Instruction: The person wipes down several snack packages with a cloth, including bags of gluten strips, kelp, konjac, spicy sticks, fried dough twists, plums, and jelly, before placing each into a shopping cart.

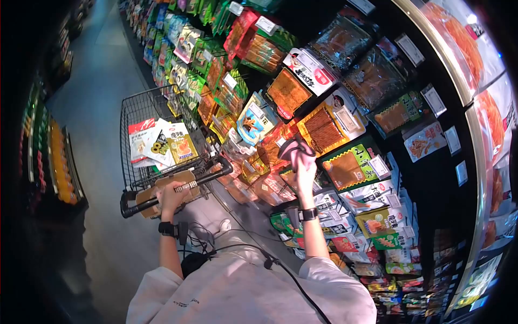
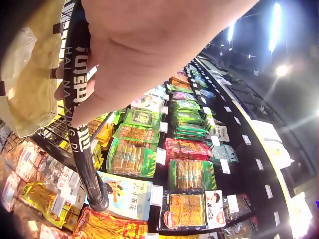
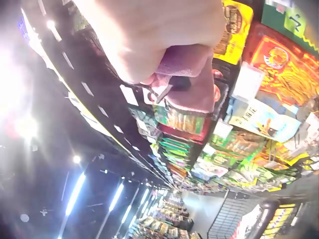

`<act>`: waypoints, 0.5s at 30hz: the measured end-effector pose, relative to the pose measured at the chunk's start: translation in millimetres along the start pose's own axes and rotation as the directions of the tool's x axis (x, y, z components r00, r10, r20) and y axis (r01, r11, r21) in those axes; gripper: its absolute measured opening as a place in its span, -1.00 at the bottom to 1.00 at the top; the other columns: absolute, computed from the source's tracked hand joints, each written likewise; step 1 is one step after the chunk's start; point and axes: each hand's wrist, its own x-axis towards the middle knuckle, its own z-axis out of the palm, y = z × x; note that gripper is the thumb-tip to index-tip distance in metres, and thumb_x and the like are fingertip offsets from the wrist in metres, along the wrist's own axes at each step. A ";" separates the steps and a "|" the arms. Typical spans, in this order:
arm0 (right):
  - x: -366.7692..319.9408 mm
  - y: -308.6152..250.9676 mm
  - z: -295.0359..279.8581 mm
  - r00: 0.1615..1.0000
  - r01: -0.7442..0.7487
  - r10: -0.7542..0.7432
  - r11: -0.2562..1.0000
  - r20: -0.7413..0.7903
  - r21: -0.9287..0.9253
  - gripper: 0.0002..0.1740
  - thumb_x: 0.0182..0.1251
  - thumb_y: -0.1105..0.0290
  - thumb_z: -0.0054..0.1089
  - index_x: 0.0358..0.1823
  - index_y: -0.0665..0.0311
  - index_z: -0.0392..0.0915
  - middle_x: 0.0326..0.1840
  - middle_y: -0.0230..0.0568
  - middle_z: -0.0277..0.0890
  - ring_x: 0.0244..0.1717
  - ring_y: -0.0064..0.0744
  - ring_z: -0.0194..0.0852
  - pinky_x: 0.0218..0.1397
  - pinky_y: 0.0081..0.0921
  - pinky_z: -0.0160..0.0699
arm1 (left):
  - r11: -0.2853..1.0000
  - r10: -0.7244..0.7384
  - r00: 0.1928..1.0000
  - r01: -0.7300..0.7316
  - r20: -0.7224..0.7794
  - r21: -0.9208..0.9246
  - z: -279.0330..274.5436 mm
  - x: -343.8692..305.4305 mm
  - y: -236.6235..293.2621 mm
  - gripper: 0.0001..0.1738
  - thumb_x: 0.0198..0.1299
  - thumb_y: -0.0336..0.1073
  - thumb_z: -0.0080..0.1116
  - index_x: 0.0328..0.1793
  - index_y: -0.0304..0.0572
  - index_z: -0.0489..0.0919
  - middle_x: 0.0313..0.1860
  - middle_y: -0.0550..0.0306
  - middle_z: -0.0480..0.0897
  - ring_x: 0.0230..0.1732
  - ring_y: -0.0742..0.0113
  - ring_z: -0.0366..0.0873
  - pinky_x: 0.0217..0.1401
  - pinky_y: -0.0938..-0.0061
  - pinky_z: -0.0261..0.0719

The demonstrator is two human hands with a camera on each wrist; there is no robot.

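Note:
My left hand [image 1: 170,197] grips the black handle [image 1: 148,203] of a wire shopping cart [image 1: 123,116], fingers curled round the bar. White lettering runs along that handle in the left wrist view. In the cart lie several snack packets [image 1: 181,143], and a brown bag-like thing [image 1: 162,189] hangs by the handle. My right hand [image 1: 305,175] holds a folded pink item [image 1: 297,154] with a dark patch, its kind unclear, in front of the snack shelf. Behind it hang an orange-brown packet [image 1: 324,128] and a green-edged packet [image 1: 348,168].
Rows of hanging snack packets [image 1: 264,51] with white price tags fill the rack ahead and to the right. A shelf rail [image 1: 475,135] runs along the right edge. The grey aisle floor [image 1: 91,124] stretches away on the left, past another shelf of bottles [image 1: 56,156].

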 end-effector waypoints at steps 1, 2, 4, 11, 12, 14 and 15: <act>6.5 -25.5 2.8 0.997 -0.059 0.064 0.994 -0.044 0.090 -0.59 0.48 0.35 0.16 0.32 0.18 0.53 -0.43 -0.56 0.40 -0.62 -0.78 0.20 -0.62 -0.73 0.11 | 0.998 0.009 1.000 -0.008 -0.009 0.070 -5.6 -0.7 8.6 -0.57 -0.06 0.10 0.48 -0.12 0.07 0.80 -0.20 0.21 0.81 -0.07 0.21 0.73 0.30 0.20 0.27; 12.8 -51.2 5.5 0.988 -0.109 0.127 0.977 -0.087 0.184 -0.60 0.50 0.31 0.18 0.31 0.16 0.54 -0.48 -0.59 0.34 -0.66 -0.80 0.13 -0.66 -0.72 0.05 | 0.998 -0.004 0.999 0.007 -0.046 0.069 -0.8 5.0 1.7 -0.54 -0.05 0.10 0.49 -0.10 0.02 0.79 -0.22 0.20 0.81 -0.11 0.24 0.73 0.24 0.23 0.36; 37.6 -31.7 2.2 0.992 0.019 -0.007 0.996 -0.128 0.090 -0.62 0.50 0.33 0.17 0.29 0.22 0.54 -0.40 -0.54 0.43 -0.61 -0.77 0.23 -0.62 -0.72 0.15 | 0.986 -0.138 0.988 0.130 -0.067 -0.106 -15.7 6.6 29.9 -0.51 0.05 -0.01 0.50 -0.03 -0.20 0.74 -0.31 0.19 0.75 -0.24 0.41 0.67 -0.03 0.42 0.56; 96.1 -34.1 16.1 0.992 0.121 -0.106 0.945 -0.064 0.303 -0.51 0.44 0.43 0.30 0.34 0.40 0.42 0.20 -0.21 0.58 0.15 -0.53 0.54 0.23 -0.57 0.50 | 0.883 0.207 0.962 -0.262 -0.178 -0.389 -54.0 9.1 158.3 -0.70 0.39 -0.28 0.24 0.11 -0.35 0.65 -0.19 0.20 0.70 -0.15 0.51 0.59 -0.02 0.57 0.55; 104.5 -27.8 19.3 0.991 0.128 -0.106 0.928 -0.080 0.349 -0.46 0.43 0.43 0.31 0.37 0.41 0.39 0.22 -0.15 0.58 0.19 -0.47 0.55 0.26 -0.54 0.49 | 0.880 0.238 0.955 -0.289 -0.175 -0.377 -51.5 9.0 176.2 -0.73 0.43 -0.29 0.20 0.10 -0.33 0.66 -0.16 0.17 0.71 -0.09 0.49 0.62 0.02 0.55 0.57; 130.4 7.6 23.9 0.982 0.187 -0.176 0.943 -0.064 0.274 -0.35 0.39 0.43 0.32 0.46 0.42 0.33 0.28 0.00 0.56 0.29 -0.34 0.53 0.33 -0.46 0.47 | 0.874 0.302 0.944 -0.331 -0.135 -0.355 -40.4 10.3 204.7 -0.72 0.46 -0.26 0.18 0.10 -0.33 0.66 -0.13 0.15 0.72 -0.06 0.45 0.65 0.07 0.52 0.57; 131.5 2.7 23.6 0.984 0.172 -0.153 0.952 -0.093 0.255 -0.35 0.39 0.42 0.32 0.45 0.41 0.34 0.29 0.02 0.55 0.30 -0.31 0.54 0.34 -0.45 0.47 | 0.880 0.321 0.942 -0.335 -0.099 -0.336 -33.3 14.1 211.8 -0.70 0.47 -0.23 0.18 0.11 -0.32 0.67 -0.11 0.14 0.73 -0.05 0.43 0.65 0.10 0.51 0.56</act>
